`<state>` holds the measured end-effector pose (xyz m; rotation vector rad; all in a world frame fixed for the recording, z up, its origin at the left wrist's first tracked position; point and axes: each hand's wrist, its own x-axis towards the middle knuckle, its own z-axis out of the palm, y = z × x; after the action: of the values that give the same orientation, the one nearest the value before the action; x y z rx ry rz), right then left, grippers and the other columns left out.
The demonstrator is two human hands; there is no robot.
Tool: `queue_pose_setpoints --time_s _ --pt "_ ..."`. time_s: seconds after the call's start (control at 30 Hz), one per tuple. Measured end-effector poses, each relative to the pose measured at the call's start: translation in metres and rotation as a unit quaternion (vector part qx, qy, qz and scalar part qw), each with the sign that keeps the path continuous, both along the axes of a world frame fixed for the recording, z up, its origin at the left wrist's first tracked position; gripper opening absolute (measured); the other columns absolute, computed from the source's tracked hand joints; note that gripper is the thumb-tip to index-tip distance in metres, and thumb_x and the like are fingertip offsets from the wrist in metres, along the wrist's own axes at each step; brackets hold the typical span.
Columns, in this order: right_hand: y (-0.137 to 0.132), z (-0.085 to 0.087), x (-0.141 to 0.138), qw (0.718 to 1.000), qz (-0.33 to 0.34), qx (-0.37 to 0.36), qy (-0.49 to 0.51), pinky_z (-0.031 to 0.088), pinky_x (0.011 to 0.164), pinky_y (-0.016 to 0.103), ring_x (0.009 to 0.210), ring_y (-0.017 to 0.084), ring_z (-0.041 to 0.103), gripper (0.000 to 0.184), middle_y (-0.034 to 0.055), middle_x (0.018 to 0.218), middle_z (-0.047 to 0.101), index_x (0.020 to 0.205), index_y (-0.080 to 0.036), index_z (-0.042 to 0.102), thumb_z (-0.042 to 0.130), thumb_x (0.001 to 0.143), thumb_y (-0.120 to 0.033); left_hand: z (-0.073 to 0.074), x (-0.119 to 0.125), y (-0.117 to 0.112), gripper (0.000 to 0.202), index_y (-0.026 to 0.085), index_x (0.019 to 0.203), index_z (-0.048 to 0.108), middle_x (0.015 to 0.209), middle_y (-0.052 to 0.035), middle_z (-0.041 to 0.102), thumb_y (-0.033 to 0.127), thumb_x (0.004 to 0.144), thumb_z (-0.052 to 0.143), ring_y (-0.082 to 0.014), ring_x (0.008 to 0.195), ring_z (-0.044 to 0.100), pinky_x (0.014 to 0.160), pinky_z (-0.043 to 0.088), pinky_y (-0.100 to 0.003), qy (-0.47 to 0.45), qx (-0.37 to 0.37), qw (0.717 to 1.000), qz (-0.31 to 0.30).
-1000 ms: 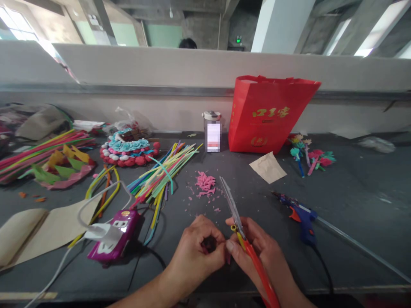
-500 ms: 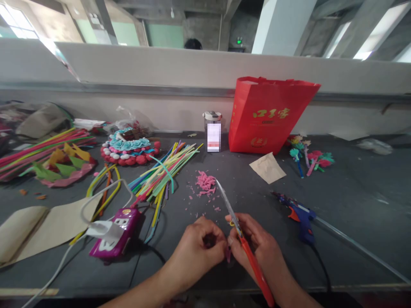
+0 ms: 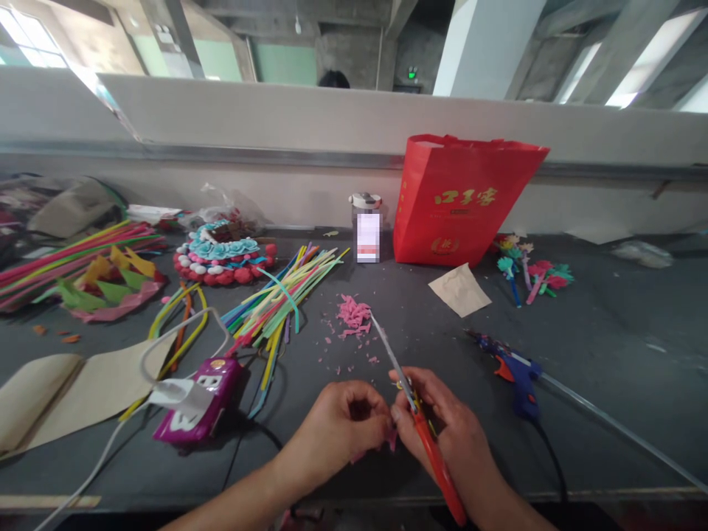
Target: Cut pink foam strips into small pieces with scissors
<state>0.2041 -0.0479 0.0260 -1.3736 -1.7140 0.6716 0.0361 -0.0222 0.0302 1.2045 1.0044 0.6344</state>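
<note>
My left hand is closed in a pinch on a small pink strip, which shows between the two hands. My right hand holds a pair of red-handled scissors along the palm, its blades pointing away from me. The thumb and forefinger of that hand meet close to the left fingertips at the pink strip; whether they grip it too is hard to see. Beyond the blade tips lies a heap of pink clippings, with small bits scattered around it on the dark table.
At right lies a blue glue gun with a long clear stick. A red bag stands behind a brown paper piece. Leftward are a purple power strip, coloured pipe cleaners, a paper crown and an open notebook.
The scissors in my right hand have tilted and shifted slightly. Both hands stay close together, and a bit more pink shows beneath my left hand.
</note>
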Motion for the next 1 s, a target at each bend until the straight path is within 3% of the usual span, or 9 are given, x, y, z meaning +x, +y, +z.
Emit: queue_pose_setpoints --time_s 0.5,0.67,0.77,0.87,1.0 --pt "-0.002 -0.001 -0.001 1.0 -0.003 0.01 0.003 0.052 0.065 0.014 0.066 0.008 0.067 0.031 -0.005 0.08 0.068 0.111 -0.024 0.058 0.056 0.081 -0.014 0.0 0.003 -0.003 0.008 0.015 0.064 0.062 0.055 0.0019 0.06 0.02 0.07 0.063 -0.007 0.044 0.044 0.044 0.033 -0.02 0.059 0.09 0.994 0.025" --pt "-0.002 0.001 -0.001 0.999 0.0 -0.007 0.033 0.052 0.064 0.014 0.064 0.008 0.066 0.026 -0.0052 0.079 0.066 0.111 -0.024 0.057 0.059 0.085 -0.021 0.005 0.004 -0.002 0.015 0.015 0.063 0.061 0.053 0.0025 0.058 0.027 0.07 0.068 -0.007 0.042 0.041 0.042 0.029 -0.02 -0.012 0.001 0.999 0.043" --pt "-0.002 0.003 -0.002 0.999 -0.003 -0.002 0.034 0.052 0.064 0.015 0.067 0.009 0.066 0.028 -0.0044 0.082 0.067 0.113 -0.025 0.055 0.062 0.086 -0.026 0.01 0.002 -0.001 0.019 0.015 0.066 0.063 0.055 0.0024 0.058 0.031 0.07 0.072 -0.0083 0.048 0.046 0.048 0.034 -0.021 -0.098 -0.059 0.989 0.089" --pt "-0.004 0.002 -0.006 0.999 0.017 0.039 -0.025 0.052 0.066 0.02 0.069 0.012 0.065 0.036 -0.0029 0.085 0.068 0.11 -0.025 0.058 0.071 0.077 -0.025 0.012 0.0 0.0 0.015 0.014 0.071 0.065 0.059 0.0018 0.06 0.027 0.069 0.073 -0.0097 0.054 0.051 0.055 0.038 -0.022 -0.148 -0.09 0.975 0.138" --pt "-0.013 -0.007 -0.015 0.983 0.103 0.116 -0.094 0.052 0.071 0.026 0.079 0.018 0.065 0.039 0.0019 0.088 0.069 0.11 -0.023 0.059 0.071 0.072 -0.021 0.01 0.001 0.005 0.014 0.016 0.07 0.062 0.059 0.0034 0.056 0.023 0.069 0.074 -0.0087 0.053 0.048 0.053 0.036 -0.021 -0.222 -0.135 0.949 0.181"
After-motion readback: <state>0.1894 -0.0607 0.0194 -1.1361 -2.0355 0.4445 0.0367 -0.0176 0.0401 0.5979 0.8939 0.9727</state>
